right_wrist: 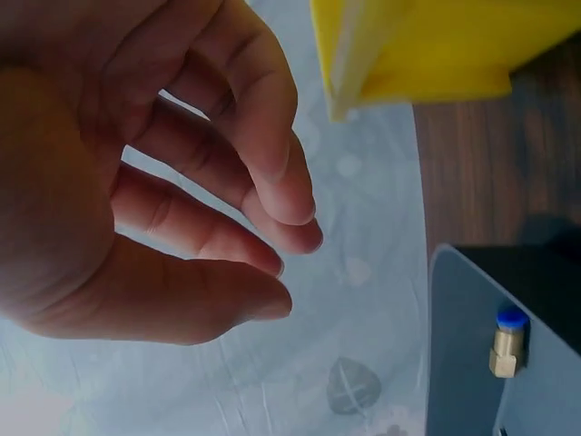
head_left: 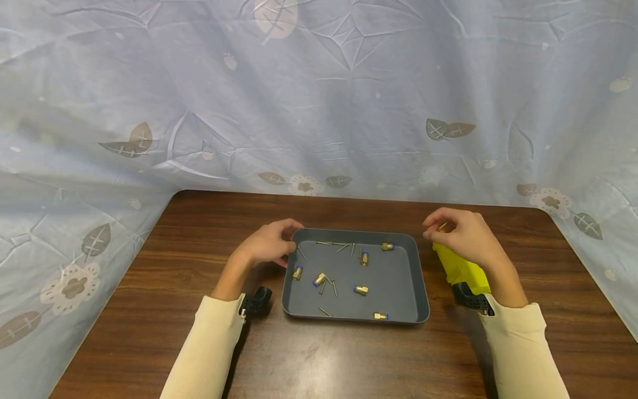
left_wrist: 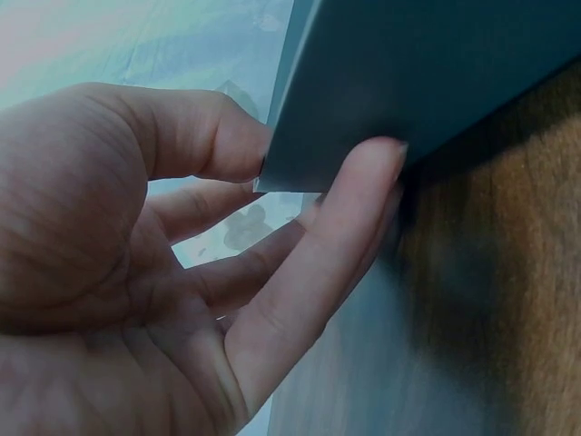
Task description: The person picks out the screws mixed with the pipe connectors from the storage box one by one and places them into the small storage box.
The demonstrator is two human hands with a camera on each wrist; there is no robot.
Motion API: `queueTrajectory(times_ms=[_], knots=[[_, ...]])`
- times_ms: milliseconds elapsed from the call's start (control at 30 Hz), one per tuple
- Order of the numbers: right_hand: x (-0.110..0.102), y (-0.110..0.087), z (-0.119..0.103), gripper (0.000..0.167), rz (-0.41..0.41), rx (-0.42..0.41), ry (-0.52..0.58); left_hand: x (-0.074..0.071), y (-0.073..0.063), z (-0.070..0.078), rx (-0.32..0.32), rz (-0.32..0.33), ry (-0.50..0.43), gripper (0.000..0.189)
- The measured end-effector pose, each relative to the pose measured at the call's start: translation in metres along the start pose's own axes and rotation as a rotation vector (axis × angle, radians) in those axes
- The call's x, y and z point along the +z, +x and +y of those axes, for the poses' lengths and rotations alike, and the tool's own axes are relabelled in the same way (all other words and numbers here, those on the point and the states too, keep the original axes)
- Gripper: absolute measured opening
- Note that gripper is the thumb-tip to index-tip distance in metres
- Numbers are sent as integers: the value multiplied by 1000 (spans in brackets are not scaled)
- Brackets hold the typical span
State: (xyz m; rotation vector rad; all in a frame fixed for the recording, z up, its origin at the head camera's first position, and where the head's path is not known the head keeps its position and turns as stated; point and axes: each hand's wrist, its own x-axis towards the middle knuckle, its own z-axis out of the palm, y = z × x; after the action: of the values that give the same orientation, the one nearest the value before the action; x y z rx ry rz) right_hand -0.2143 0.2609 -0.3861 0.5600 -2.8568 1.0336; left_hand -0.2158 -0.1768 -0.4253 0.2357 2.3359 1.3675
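A shallow grey tray lies on the table with brass push-in fittings with blue collars and several thin screws spread over its bottom. My left hand grips the tray's left wall near the far corner, thumb at the rim and fingers against the outside in the left wrist view. Past the tray's right side, my right hand hovers by a yellow bin, partly covering it. Its fingers are loosely bent toward the thumb, with nothing between them in the right wrist view.
The dark wood-grain table has rounded far corners. A pale blue curtain with leaf prints hangs along its back and sides. Black wrist cameras are strapped over both cream sleeves.
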Motion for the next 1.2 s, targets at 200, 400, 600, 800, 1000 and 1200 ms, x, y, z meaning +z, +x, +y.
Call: queueTrajectory(times_ms=[200,400,600,800,1000,1200], knots=[[9,4,-7,14,-49,7,50,-1,-1,0,4,3,17,51],[18,8,-12,22,-83,-26,89,-2,-2,1,-3,9,12,51],[30,13,-18,22,-125,-44,90,-1,-1,1,-1,7,9,51],[46,18,-24,20,-148,-56,83,1,-1,1,-3,4,8,50],[58,22,-29,18,-143,-82,69,-1,-2,1,-6,11,10,50],[66,27,-37,19,-156,-72,45,0,0,1,-1,13,13,52]])
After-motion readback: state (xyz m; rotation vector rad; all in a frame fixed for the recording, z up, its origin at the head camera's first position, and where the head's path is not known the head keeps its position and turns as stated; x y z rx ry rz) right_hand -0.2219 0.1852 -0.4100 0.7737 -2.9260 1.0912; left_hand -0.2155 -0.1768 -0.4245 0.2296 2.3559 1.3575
